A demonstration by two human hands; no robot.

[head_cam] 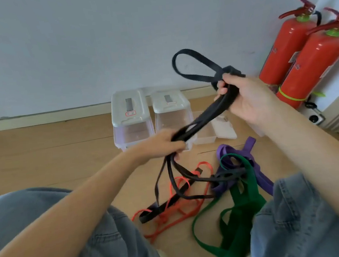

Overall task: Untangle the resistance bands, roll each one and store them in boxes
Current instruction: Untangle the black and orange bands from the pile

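- Head view, the key relation: the black resistance band (205, 116) runs as a taut bundle of strands on a diagonal, from the right hand (251, 98) at upper right down to the left hand (162, 143) at lower left. Its long axis therefore lies along the line between the two hands.
- Head view, free ends: above the right hand a loop of the black band stands out toward the wall. Below the left hand the strands drop to the floor, where they cross the red band (173, 209) and thread into the purple band (229, 153) and the green band (241, 204). The snag to be freed thus lies below and to the right of the left hand, which is judged the nearer hand to it.
- Head view, right hand: fingers and thumb curl round the gathered strands, with further turns of band bunched behind the knuckles.
- Head view, left hand: fingers close round the lower part of the bundle, palm turned away, so the exact grip cannot be told.
- Head view, storage: two lidded clear boxes (131, 119) stand by the wall beyond the hands; an open box (204, 134) with its lid beside it lies just right of them. No band is visibly in a box yet.
- Head view, surroundings: two red fire extinguishers (294, 52) stand in the corner at right.
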